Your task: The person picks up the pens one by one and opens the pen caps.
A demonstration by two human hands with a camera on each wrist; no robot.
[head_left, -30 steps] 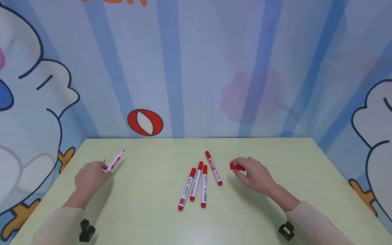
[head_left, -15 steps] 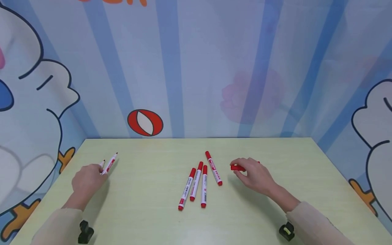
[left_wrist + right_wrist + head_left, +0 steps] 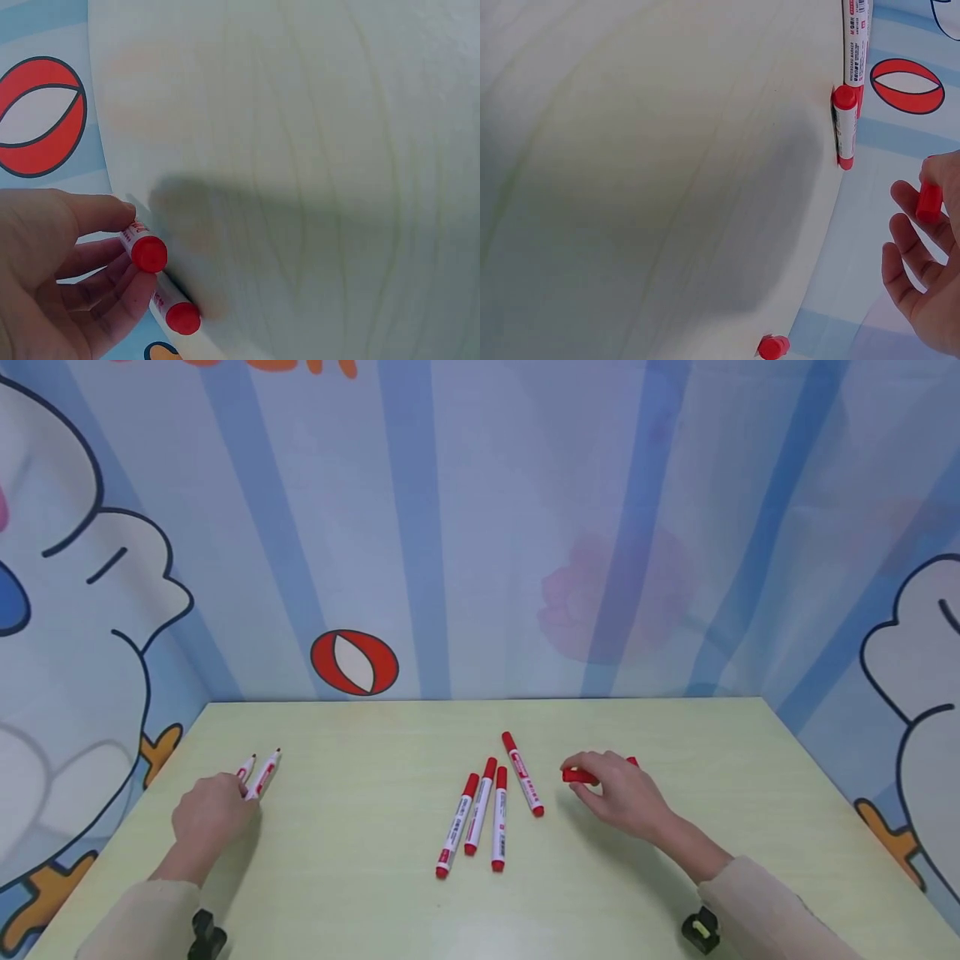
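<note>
In the head view my left hand (image 3: 212, 814) is low over the left side of the table, holding an uncapped whiteboard marker (image 3: 264, 774) with its dark tip pointing away. A second uncapped marker (image 3: 246, 768) lies close beside it, partly hidden by the hand. The left wrist view shows the held marker's red end (image 3: 149, 255) between the fingers, with the other marker's red end (image 3: 182, 318) just below. On the right, my right hand (image 3: 618, 793) pinches a red marker cap (image 3: 579, 776) between thumb and index finger, above the table. Another red cap (image 3: 632, 761) shows just behind that hand.
Several capped red-and-white markers lie in the middle of the pale table (image 3: 360, 860): one at the left (image 3: 457, 827), two close beside it, and one (image 3: 522, 774) farther back. A printed blue curtain (image 3: 495, 527) stands along the table's back edge.
My left hand has moved left and toward me, bringing the uncapped marker down next to the other uncapped one. My right hand stays nearly still with the cap.
</note>
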